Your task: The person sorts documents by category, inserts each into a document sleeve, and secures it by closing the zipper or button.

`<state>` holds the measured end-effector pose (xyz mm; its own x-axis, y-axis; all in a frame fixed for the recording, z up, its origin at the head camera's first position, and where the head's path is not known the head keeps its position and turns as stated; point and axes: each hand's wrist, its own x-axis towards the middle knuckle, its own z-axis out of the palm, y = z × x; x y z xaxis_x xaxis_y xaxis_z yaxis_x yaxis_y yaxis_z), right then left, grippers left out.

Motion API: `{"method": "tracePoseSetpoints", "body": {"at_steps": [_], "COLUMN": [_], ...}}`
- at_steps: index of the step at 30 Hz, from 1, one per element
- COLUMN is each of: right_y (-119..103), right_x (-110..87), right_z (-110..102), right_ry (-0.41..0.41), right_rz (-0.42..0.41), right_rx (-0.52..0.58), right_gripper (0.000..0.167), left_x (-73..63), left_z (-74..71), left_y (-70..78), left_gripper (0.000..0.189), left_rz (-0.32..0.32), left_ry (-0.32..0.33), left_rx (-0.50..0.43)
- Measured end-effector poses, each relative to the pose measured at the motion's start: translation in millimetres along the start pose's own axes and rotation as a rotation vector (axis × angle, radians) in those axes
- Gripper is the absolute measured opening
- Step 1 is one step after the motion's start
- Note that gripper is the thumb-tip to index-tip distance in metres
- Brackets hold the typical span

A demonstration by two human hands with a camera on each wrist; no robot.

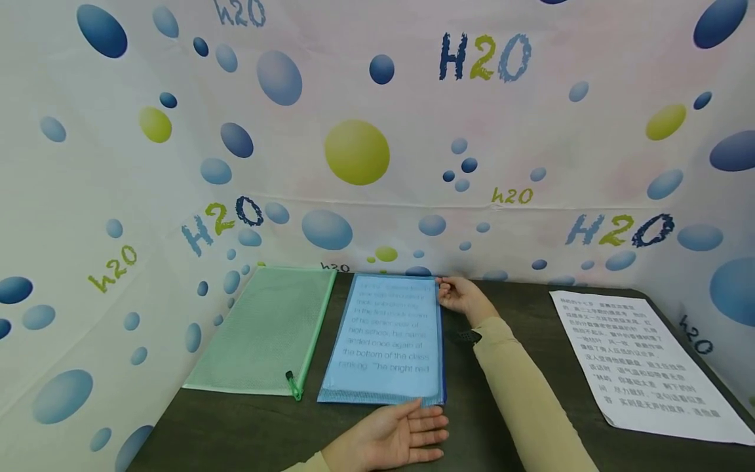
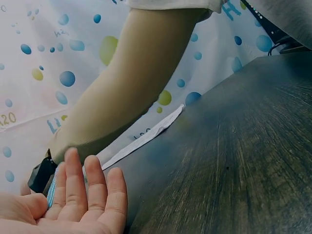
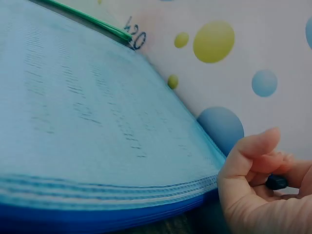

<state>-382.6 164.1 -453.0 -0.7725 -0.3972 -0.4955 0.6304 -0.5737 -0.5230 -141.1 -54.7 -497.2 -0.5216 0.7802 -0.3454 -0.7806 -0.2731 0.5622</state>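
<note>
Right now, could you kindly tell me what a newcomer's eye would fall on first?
Probably the blue mesh pouch on the dark table, print showing through, with the left hand at its near edge and the right hand at its far right corner. Next may come the green pouch to its left and the bubble-patterned backdrop behind them.

A narrow lane of table (image 1: 236,432) runs between the green pouch (image 1: 265,328) and the blue pouch (image 1: 383,334), with a zip pull (image 1: 293,385) beside its near end; a broader way opens between the right sleeve (image 1: 525,393) and the sheet (image 1: 643,367); the right hand (image 1: 467,299) blocks the blue pouch's far right corner, its sleeve slanting across the approach from that side; the left hand (image 1: 392,434) obstructs the near edge; the backdrop (image 1: 413,105) closes off the far side.
</note>
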Motion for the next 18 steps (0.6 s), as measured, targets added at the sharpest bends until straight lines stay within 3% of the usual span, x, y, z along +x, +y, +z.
{"method": "tracePoseSetpoints", "body": {"at_steps": [9, 15, 18], "right_y": [9.4, 16.3, 20.2], "right_x": [-13.8, -30.3, -40.0], "right_z": [-3.2, -3.2, -4.9], "right_ry": [-0.014, -0.06, -0.104], "right_rz": [-0.026, -0.029, -0.013], "right_rx": [-0.029, -0.072, -0.107], "right_gripper": [0.032, 0.031, 0.029], "left_x": [0.2, -0.6, -2.4], "left_z": [-1.1, 0.1, 1.4], "left_y": [2.1, 3.6, 7.4], "left_gripper": [0.038, 0.031, 0.029], "left_rz": [-0.046, -0.052, -0.054], "left_ry": [-0.022, -0.072, -0.09], "left_rx": [0.003, 0.063, 0.147]}}
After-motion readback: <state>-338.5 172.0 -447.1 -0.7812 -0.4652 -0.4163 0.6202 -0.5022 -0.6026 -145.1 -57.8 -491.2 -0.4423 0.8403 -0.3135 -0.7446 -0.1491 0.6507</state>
